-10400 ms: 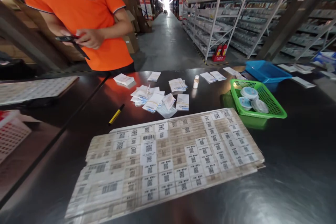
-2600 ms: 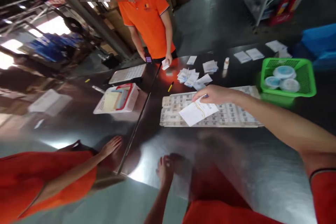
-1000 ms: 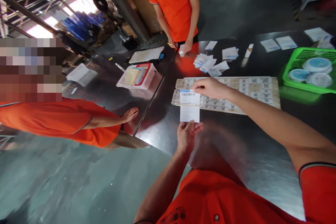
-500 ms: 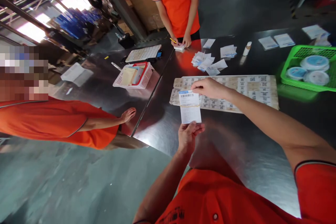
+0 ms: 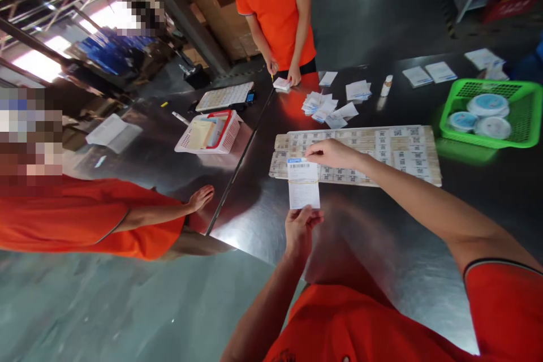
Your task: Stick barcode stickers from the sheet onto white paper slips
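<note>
A white stack of printed paper slips, with a blue strip and a barcode near its top, is held upright over the metal table. What looks like a thin rubber band runs across its middle. My left hand grips its lower edge between thumb and fingers. At the upper right corner, my right hand pinches it. Just behind it lies a long board covered with QR-code labels, partly hidden by my right hand and forearm.
Loose paper slips and a small bottle lie beyond the board. A green basket holds round tubs at right; a pink basket holds papers at left. One co-worker writes opposite; another stands at left.
The view has shifted slightly, so the table's things sit a little differently in it. Both my hands keep their hold on the stack. The co-worker opposite has moved the writing hand slightly.
</note>
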Tool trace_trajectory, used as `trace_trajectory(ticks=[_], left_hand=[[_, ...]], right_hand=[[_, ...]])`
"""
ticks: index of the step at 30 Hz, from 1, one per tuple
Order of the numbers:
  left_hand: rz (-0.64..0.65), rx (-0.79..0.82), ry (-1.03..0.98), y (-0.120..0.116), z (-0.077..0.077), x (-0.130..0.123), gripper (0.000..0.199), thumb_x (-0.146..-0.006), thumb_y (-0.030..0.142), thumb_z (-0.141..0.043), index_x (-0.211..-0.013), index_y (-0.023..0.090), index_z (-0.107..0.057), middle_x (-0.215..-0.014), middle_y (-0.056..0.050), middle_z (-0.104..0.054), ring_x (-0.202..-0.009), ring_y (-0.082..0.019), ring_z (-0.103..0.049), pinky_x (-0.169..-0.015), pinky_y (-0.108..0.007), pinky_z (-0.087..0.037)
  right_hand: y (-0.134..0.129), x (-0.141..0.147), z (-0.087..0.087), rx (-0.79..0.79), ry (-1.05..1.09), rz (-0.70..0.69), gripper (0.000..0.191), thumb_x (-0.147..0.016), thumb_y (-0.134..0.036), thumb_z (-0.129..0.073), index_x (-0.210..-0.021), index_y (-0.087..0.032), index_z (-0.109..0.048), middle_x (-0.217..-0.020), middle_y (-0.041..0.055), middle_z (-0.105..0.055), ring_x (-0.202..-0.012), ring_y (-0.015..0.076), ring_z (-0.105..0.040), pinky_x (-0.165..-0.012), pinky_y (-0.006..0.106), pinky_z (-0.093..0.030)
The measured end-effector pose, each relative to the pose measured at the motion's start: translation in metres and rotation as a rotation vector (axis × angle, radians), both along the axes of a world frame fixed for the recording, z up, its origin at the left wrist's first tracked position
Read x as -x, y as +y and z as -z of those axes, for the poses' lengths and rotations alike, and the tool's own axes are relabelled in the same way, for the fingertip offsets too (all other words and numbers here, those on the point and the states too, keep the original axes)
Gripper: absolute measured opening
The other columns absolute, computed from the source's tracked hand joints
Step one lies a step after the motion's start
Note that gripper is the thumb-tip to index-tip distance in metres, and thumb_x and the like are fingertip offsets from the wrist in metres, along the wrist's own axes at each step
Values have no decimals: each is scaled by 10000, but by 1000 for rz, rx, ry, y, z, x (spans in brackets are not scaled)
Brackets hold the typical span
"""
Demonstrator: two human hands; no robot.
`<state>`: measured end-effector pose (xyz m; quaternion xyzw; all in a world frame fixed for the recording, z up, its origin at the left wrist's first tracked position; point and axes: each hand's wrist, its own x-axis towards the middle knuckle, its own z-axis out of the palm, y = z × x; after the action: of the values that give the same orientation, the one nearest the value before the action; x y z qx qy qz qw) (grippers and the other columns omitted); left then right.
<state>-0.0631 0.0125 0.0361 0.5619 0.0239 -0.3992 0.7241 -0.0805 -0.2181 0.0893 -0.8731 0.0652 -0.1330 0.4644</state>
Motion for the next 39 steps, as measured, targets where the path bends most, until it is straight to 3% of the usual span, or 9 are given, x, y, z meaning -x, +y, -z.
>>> trace_trajectory(ticks=[5, 17, 24, 33, 39], left_hand=[[4, -4, 1, -2, 4, -1, 386, -590, 296, -825, -856, 136, -596, -667, -19, -664, -611, -162, -648, -587, -270, -514], [64, -15, 20, -9, 5, 2, 342, -620, 293, -823, -835, 140, -604, -674, -20, -663, -655, -196, -670, -632, -319, -540], [77, -26, 9, -11, 7, 1, 342, -635, 292, -811, -859, 141, -600, -679, -12, -656, -642, -179, -659, -609, -295, -524], [26, -85, 5, -9, 17, -2, 343, -615, 278, -799, -840, 144, -577, -667, 9, -628, -593, -142, -613, -579, -271, -478], [50, -84, 26, -10, 14, 0, 324, -633, 277, -780, -849, 141, -581, -660, 3, -624, -614, -159, -633, -603, -285, -501]], right_hand=[[-7, 1, 15, 1, 29, 19, 245, -832, -322, -557, -858, -128, -704, -819, 13, -662, -740, 124, -576, -666, 215, -366], [-12, 3, 28, -91, -3, 64, 230, -844, -293, -550, -869, -139, -718, -855, 4, -680, -798, 124, -600, -704, 210, -382], [-13, 7, 29, -111, 11, 86, 196, -849, -247, -552, -856, -141, -716, -771, -15, -656, -722, 95, -557, -667, 206, -361], [-16, 8, 36, -121, 61, 50, 124, -835, -222, -618, -836, -150, -720, -855, -8, -661, -787, 104, -587, -698, 201, -393], [-16, 6, 38, -111, 76, 83, 124, -843, -192, -617, -855, -147, -732, -862, -4, -663, -789, 99, -583, -696, 203, -387]])
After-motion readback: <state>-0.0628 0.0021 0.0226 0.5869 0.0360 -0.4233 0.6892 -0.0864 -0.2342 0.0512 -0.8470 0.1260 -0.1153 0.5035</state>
